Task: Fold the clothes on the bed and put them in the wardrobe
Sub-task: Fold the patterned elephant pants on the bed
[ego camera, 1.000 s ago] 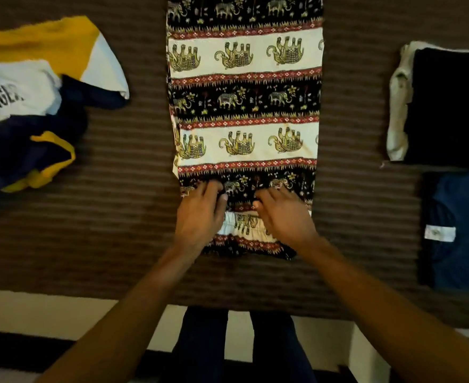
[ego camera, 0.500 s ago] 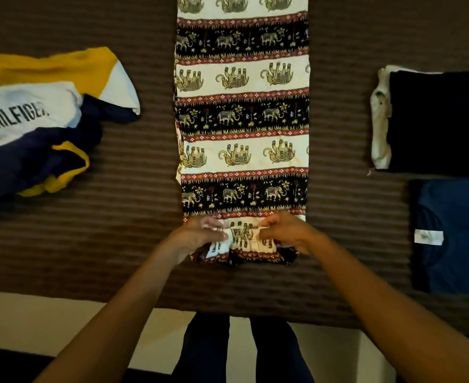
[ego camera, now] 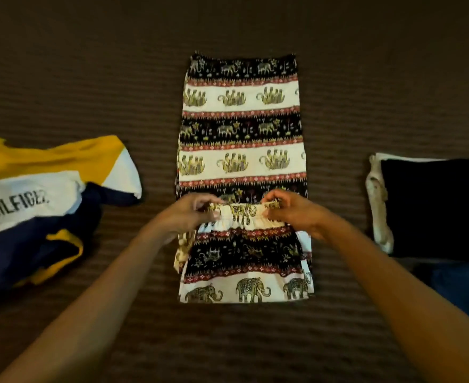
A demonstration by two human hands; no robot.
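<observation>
A brown ribbed bed cover [ego camera: 338, 78] carries elephant-print trousers [ego camera: 241, 139] centrally, a yellow-white-navy top [ego camera: 48, 194] left, and a black folded garment [ego camera: 435, 208] over perhaps blue cloth [ego camera: 462, 286] right

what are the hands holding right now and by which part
Both the left hand and the right hand pinch the elephant-print trousers by the gathered elastic hem.
</observation>
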